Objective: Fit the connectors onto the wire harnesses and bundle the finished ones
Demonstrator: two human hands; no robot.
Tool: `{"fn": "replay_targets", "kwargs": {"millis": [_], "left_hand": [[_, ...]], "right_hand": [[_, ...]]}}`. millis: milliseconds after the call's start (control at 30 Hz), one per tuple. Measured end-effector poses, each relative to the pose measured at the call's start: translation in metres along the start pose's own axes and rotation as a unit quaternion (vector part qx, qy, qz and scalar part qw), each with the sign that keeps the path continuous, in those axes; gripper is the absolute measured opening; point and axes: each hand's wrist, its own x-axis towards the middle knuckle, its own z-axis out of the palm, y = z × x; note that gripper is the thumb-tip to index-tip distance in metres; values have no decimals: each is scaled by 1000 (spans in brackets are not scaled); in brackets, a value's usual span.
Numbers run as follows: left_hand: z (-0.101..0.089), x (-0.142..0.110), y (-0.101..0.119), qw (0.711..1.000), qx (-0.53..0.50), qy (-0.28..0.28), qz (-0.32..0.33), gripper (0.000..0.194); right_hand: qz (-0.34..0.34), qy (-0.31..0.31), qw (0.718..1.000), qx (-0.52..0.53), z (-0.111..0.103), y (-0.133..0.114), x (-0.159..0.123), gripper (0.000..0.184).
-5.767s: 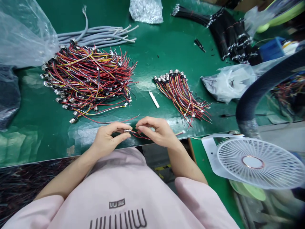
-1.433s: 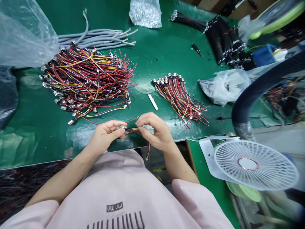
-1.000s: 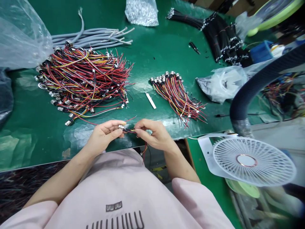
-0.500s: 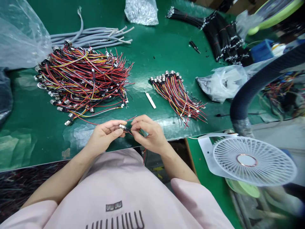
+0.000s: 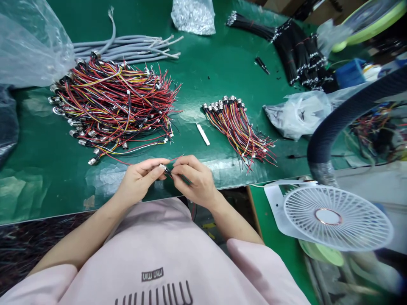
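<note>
Near the front edge of the green table, my left hand (image 5: 141, 178) pinches a small metal wire connector (image 5: 163, 167) between thumb and fingers. My right hand (image 5: 195, 180) is closed on the wires just behind that connector, its fingertips close to those of the left. Part of the connector and most of its wires are hidden by the fingers. Beyond my left hand lies a large heap of wired connectors (image 5: 117, 101) with red, black, yellow and white leads. A smaller fanned bundle of wired connectors (image 5: 237, 127) lies beyond my right hand.
Between the piles lies a white stick-like tool (image 5: 202, 134). Grey cables (image 5: 127, 47) and a clear bag (image 5: 193, 17) are at the back. Black cable bundles (image 5: 292, 51) lie back right. A ribbed black hose (image 5: 330, 114) and a white fan (image 5: 337, 217) stand at the right.
The fingers of my right hand have moved slightly left, closer to the connector, covering more of its wires. The whole view has shifted a little; the piles look unchanged.
</note>
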Motion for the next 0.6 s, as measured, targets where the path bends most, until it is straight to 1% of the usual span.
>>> {"fn": "replay_targets", "kwargs": {"millis": [67, 167, 233, 300, 333, 400, 533, 600], "left_hand": [[0, 0, 0, 1000, -6, -3, 3, 36], [-1, -1, -1, 1000, -11, -2, 1, 37], [-1, -1, -1, 1000, -11, -4, -2, 37], [-1, -1, -2, 1000, -11, -5, -4, 37], [-1, -1, -2, 1000, -11, -5, -4, 37], [-1, -1, -3, 1000, -9, -3, -1, 36], [0, -1, -4, 1000, 9, 3, 7, 33], [1, -1, -4, 1000, 15, 9, 7, 33]], "right_hand": [[38, -25, 996, 75, -7, 1, 2, 6], [137, -72, 968, 196, -20, 6, 4, 17], [187, -99, 948, 238, -26, 11, 4, 19], [210, -120, 937, 254, -29, 15, 3, 21], [212, -124, 936, 253, -29, 17, 3, 21], [200, -114, 944, 236, -28, 19, 2, 18], [140, -56, 972, 182, -26, 15, 2, 8], [109, -38, 980, 160, -25, 12, 3, 7]]}}
